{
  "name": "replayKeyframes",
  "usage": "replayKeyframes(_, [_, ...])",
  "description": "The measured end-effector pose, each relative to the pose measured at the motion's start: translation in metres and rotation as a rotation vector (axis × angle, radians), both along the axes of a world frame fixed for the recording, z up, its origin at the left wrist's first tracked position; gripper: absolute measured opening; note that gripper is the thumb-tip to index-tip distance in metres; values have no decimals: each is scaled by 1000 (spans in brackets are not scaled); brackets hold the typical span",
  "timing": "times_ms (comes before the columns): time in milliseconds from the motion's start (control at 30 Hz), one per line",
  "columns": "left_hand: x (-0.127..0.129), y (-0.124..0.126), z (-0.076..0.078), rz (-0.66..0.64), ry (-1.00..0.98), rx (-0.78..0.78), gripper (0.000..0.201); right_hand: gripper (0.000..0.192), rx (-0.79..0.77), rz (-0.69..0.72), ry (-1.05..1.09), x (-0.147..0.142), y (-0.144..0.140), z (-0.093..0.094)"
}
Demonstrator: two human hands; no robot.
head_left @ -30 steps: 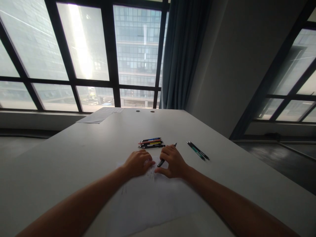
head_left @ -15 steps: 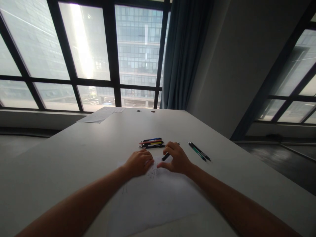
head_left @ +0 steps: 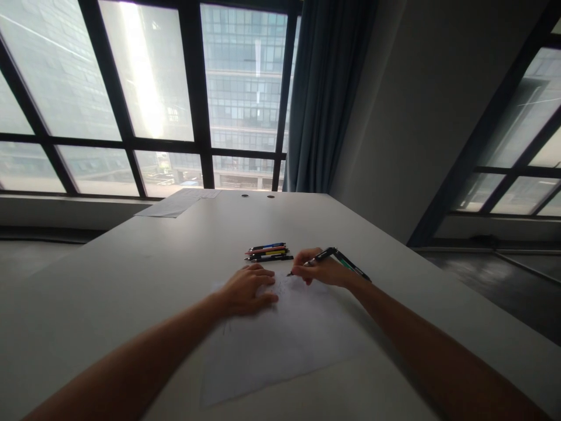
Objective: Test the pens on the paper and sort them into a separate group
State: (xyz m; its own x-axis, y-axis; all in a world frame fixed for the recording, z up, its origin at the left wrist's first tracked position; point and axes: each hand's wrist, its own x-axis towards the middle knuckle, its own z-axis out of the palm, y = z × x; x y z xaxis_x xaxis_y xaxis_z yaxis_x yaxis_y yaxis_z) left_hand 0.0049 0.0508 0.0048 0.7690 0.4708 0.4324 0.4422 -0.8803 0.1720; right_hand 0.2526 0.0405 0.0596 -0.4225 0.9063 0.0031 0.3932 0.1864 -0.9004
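A sheet of white paper (head_left: 280, 356) with dark pen marks near its top lies on the table in front of me. Flat on its upper left part rests my left hand (head_left: 250, 290), fingers and thumb spread. My right hand (head_left: 322, 270) grips a black pen (head_left: 323, 256) in a writing hold, its tip at the paper's top and its rear end slanting up to the right. Just beyond my hands is a row of several pens (head_left: 267, 252) in blue, red, yellow and black. Right of my right hand lie a green pen (head_left: 346, 265) and a dark pen, partly hidden.
The long white table (head_left: 219, 234) reaches toward the windows. More paper sheets (head_left: 169, 204) lie at its far left edge. Two round holes (head_left: 245, 196) show at the far end. A blue curtain (head_left: 313, 99) hangs behind, beside a grey wall.
My right hand has turned the pen round from a loose hold into a writing grip, tip down at the paper. My left hand has spread its fingers, and the sheet has shifted a little.
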Motion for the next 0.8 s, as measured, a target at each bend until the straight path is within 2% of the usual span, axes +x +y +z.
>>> replayKeyframes(100, [0, 1, -4, -19, 84, 8, 71, 49, -48, 101, -43, -6, -4, -5])
replayKeyframes(233, [-1, 1, -8, -12, 139, -7, 79, 35, -205, 293, -80, -13, -7, -15])
replayKeyframes(400, [0, 2, -9, -15, 100, -8, 78, 16, -104, 204, -192, -19, -7, -29])
replayKeyframes(633, [0, 3, -11, -17, 80, 3, 80, 9, -40, 179, -250, -16, -3, -32])
replayKeyframes(800, [0, 3, -9, -12, 99, -16, 80, 14, -33, 150, -252, -12, 0, -26])
